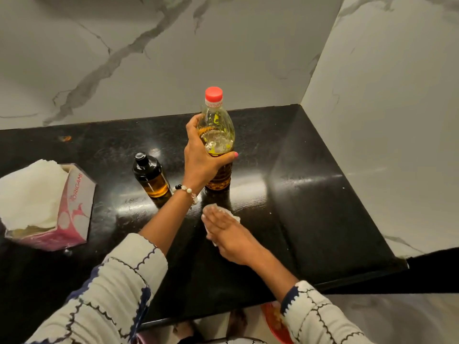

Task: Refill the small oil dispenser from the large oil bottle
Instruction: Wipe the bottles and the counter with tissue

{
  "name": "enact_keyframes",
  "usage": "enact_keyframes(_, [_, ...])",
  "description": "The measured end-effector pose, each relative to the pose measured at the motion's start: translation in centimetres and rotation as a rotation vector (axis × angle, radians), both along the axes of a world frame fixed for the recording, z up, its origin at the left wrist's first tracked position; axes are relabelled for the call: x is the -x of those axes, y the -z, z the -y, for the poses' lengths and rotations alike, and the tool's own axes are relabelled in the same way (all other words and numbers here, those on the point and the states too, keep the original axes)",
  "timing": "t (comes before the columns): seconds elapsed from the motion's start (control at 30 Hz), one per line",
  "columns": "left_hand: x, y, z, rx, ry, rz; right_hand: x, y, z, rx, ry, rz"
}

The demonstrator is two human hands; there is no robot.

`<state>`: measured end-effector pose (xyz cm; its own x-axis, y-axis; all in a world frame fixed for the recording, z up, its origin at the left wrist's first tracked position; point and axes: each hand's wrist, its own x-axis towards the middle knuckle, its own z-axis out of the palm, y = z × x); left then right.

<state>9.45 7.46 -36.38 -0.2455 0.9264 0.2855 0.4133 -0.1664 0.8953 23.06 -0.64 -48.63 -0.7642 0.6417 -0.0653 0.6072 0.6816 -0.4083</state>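
Head view, looking down on a black counter [310, 194] against marble walls. Left hand [201, 157] wrapped tight around the large oil bottle [218, 135], upright on the counter, red cap [213, 93] on. Small oil dispenser [150, 176] just left of it, dark glass, black top on, amber oil in the lower part, close by that wrist. Right hand [226, 232] flat, fingers extended, pressing a white tissue [233, 216] onto the counter in front of the bottle. Pink tissue box [74, 207] well off to the left.
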Motion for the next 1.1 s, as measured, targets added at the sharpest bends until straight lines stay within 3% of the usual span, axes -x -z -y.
enact_keyframes(0.03, [0.0,0.1,0.2,0.016,-0.005,0.002,-1.6,-0.3,-0.5,0.018,-0.084,-0.021])
enact_keyframes(0.1, [-0.1,0.4,0.8,0.053,-0.032,0.008,-5.6,-0.5,-2.5,0.090,-0.049,-0.067])
enact_keyframes(0.23, [-0.7,1.7,2.8,0.172,-0.169,0.059,-13.5,-0.6,-6.6,0.012,0.468,-0.136])
enact_keyframes(0.3, [-1.0,2.5,3.9,0.252,-0.250,0.072,-13.9,-0.6,-7.3,-0.045,0.738,-0.085])
enact_keyframes(0.37, [-1.4,3.3,5.1,0.312,-0.282,0.067,-11.1,-0.5,-6.4,-0.104,0.828,-0.072])
enact_keyframes(0.43, [-2.0,4.1,6.1,0.339,-0.293,0.050,-7.3,-0.1,-4.8,-0.079,0.697,-0.123])
enact_keyframes(0.53, [-3.1,4.8,7.4,0.354,-0.286,0.025,-3.3,0.5,-0.9,-0.037,0.250,-0.086])
enact_keyframes(0.63, [-3.8,5.6,8.4,0.364,-0.242,0.022,-5.6,-0.3,0.2,-0.021,-0.131,-0.110])
enact_keyframes(0.7, [-4.0,6.2,9.1,0.368,-0.221,0.026,-9.3,-0.2,-1.7,-0.018,-0.135,-0.098])
enact_keyframes(0.8, [-3.9,6.6,10.2,0.357,-0.209,0.003,-13.4,-0.5,-5.7,-0.060,0.171,-0.078])
enact_keyframes(0.9, [-3.8,6.9,11.2,0.328,-0.211,-0.008,-10.7,-1.3,-6.6,-0.061,0.373,-0.043])
enact_keyframes(0.97, [-3.5,6.8,11.5,0.303,-0.226,-0.033,-6.6,-1.4,-4.7,-0.078,0.293,-0.078])
enact_keyframes(1.1, [-2.1,6.7,12.3,0.266,-0.249,-0.080,-2.5,-0.5,1.6,-0.099,-0.177,-0.050])
